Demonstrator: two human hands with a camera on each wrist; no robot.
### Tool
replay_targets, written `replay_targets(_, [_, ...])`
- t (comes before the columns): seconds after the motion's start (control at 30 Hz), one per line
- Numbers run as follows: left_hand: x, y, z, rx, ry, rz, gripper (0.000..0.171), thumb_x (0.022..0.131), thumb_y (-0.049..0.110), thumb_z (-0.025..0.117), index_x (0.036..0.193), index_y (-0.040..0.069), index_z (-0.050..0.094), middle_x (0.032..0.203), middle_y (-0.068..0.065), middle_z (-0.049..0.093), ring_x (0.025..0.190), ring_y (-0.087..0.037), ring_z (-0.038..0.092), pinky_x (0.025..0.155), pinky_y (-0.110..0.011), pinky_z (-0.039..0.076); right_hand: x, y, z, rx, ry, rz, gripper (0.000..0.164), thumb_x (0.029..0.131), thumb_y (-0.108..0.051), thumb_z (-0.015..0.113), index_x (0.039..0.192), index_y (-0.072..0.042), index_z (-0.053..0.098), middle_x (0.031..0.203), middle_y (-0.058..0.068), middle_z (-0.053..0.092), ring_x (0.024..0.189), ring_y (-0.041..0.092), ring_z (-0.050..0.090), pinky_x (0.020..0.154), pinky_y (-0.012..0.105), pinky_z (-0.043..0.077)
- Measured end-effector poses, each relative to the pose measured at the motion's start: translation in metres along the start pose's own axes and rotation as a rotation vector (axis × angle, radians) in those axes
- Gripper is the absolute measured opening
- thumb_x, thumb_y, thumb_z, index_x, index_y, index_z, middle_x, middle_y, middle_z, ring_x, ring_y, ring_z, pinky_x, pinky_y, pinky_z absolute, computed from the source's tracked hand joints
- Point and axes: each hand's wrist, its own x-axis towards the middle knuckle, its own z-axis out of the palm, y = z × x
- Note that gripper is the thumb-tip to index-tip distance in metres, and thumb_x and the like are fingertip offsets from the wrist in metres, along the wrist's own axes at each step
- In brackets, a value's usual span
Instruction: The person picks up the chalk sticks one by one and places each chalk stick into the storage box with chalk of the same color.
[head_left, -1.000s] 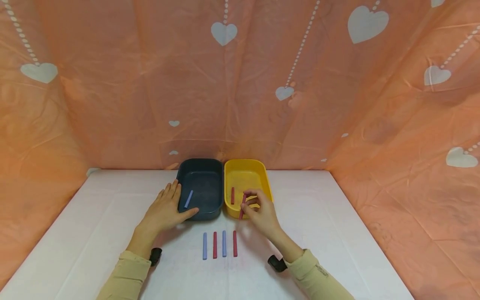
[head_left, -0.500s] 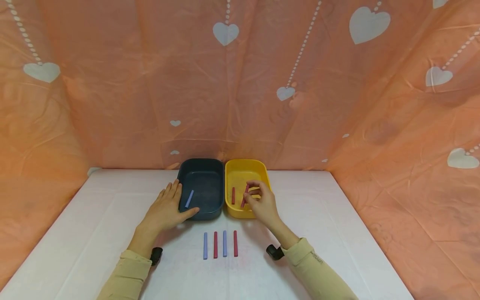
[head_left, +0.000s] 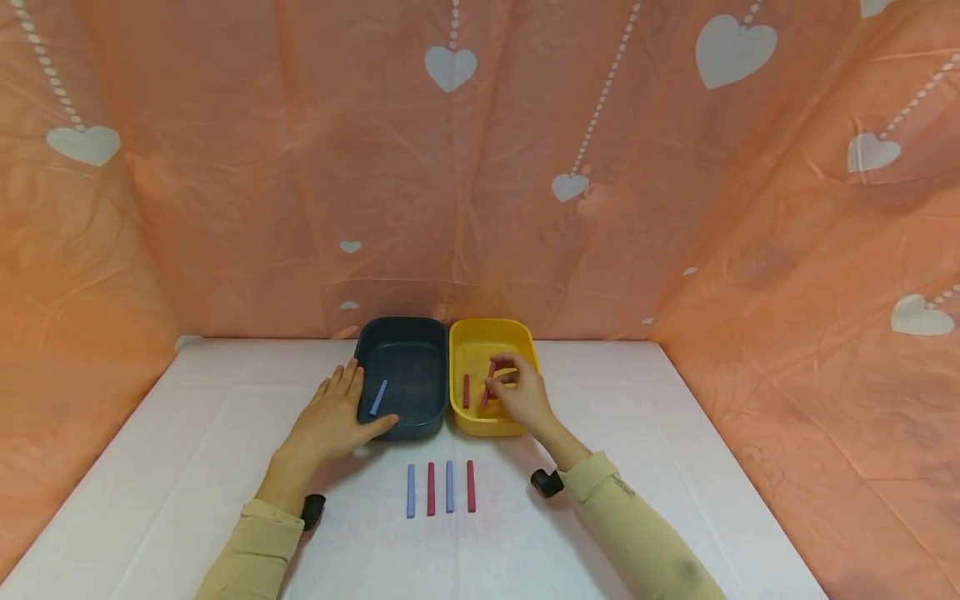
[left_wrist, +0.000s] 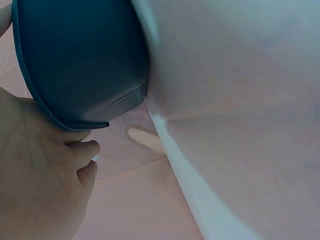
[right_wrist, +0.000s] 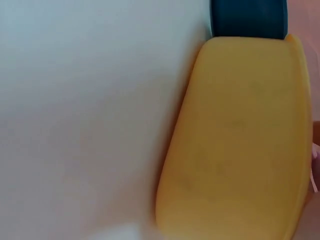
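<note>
In the head view, my right hand [head_left: 525, 398] pinches a red chalk stick [head_left: 485, 398] between thumb and fingers, inside the yellow bin [head_left: 491, 427]. Another red chalk stick [head_left: 467, 391] lies in that bin to its left. My left hand [head_left: 326, 423] rests on the dark blue bin [head_left: 408, 428], fingers straight along its left side, thumb over the near rim. A lavender chalk stick [head_left: 378, 397] lies in the blue bin. From the right wrist, the yellow bin's wall [right_wrist: 235, 140] hides most of the hand; the left wrist view shows fingers against the blue bin [left_wrist: 85, 60].
On the white table [head_left: 637, 517], several chalk sticks stand in a row before the bins: lavender [head_left: 411, 492], red [head_left: 431, 490], lavender [head_left: 450, 487], red [head_left: 471, 487]. The bins sit side by side near the orange curtain [head_left: 510, 250] at the back.
My right hand has carried the red chalk stick from over the yellow bin's near rim farther back and into the bin. The left hand has stayed on the blue bin.
</note>
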Motion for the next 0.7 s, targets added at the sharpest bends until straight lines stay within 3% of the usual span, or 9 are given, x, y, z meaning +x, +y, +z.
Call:
replay_targets(0.27, [0.000,0.000,0.000,-0.002,0.003,0.004,0.117,0.091,0.073,0.060,0.158,-0.015,0.021,0.169,-0.032,0.014,0.155,-0.051,0.014,0.126,-0.062,0.013,0.012,0.001,-0.001,-0.022,-0.081,0.097,0.036,0.092,0.003,0.073,0.126,0.006,0.062,0.114,0.019,0.067,0.083,0.023,0.072,0.069,0.028,0.062])
replay_targets(0.7, [0.000,0.000,0.000,-0.001,0.000,0.000,0.118,0.091,0.074,0.059,0.158,-0.015,0.020,0.169,-0.032,0.013,0.155,-0.051,0.013,0.126,-0.062,0.012,0.026,0.005,0.004,-0.010,-0.195,0.247,0.037,0.096,0.002,0.069,0.132,0.003,0.059,0.118,0.018,0.063,0.086,0.024,0.071,0.077,0.034,0.064])
